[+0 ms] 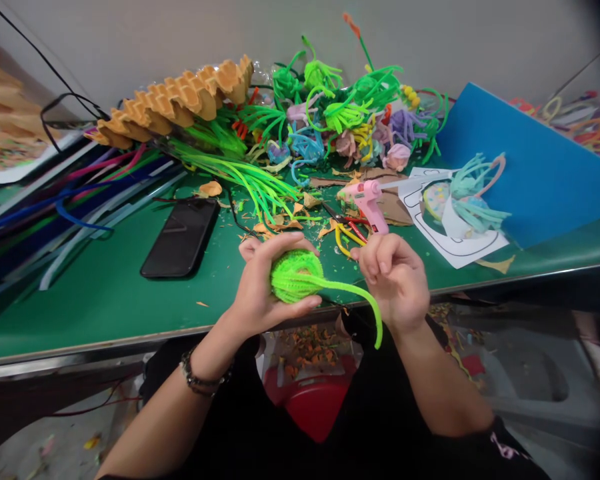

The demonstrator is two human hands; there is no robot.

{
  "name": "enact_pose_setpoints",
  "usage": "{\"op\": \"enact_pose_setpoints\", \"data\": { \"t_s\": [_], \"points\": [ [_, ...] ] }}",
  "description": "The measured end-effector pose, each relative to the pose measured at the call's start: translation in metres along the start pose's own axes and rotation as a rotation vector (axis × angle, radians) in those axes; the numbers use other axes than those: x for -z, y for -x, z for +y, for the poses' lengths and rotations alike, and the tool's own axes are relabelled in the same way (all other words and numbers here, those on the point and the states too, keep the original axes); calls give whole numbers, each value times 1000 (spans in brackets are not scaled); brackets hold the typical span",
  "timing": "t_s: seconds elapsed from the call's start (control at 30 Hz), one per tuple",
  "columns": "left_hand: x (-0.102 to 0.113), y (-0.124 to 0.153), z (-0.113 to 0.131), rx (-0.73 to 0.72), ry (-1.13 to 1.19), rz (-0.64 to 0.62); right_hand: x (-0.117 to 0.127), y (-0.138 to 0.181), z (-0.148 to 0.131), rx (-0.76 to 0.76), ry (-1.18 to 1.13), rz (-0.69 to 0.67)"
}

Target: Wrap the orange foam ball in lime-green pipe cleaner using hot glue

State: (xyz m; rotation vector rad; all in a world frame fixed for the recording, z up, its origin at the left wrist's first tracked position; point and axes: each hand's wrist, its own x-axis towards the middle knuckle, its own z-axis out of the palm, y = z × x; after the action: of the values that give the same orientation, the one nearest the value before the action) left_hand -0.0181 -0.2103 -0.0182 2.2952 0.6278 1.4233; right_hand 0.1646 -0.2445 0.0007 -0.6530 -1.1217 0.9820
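Note:
My left hand [260, 283] is wrapped round a ball of bright green pipe cleaner [296, 277], with a brown patch showing at its centre. From the ball a loose green pipe cleaner end [355, 288] sticks out to the right and curves down. Beside that end is my right hand [395, 280], its fingers curled in towards the palm, with nothing visible in them. Just behind the right fingertips lie a tool with yellow handles [344, 240] and another with red handles [357, 229]. A pink glue gun [367, 200] rests beyond them, holding a clear stick.
A black phone [181, 238] lies left on the green table [105, 303]. Behind are loose green pipe cleaners [250, 180], an egg carton [180, 100] and a heap of pipe-cleaner tassels [350, 113]. A blue board [525, 167] and cut paper [460, 247] are right. Brown scraps lie scattered.

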Motion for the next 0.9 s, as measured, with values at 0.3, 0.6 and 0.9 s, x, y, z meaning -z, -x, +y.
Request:
{"op": "enact_pose_setpoints", "data": {
  "t_s": [0.3,0.6,0.9],
  "points": [
    [0,0,-1,-3,-24,13,0,1,1,12,50,-10],
    [0,3,-5,45,-7,32,1,2,7,16,87,-79],
    [2,-2,-5,-89,-346,15,1,10,0,213,528,-198]
  ]
}}
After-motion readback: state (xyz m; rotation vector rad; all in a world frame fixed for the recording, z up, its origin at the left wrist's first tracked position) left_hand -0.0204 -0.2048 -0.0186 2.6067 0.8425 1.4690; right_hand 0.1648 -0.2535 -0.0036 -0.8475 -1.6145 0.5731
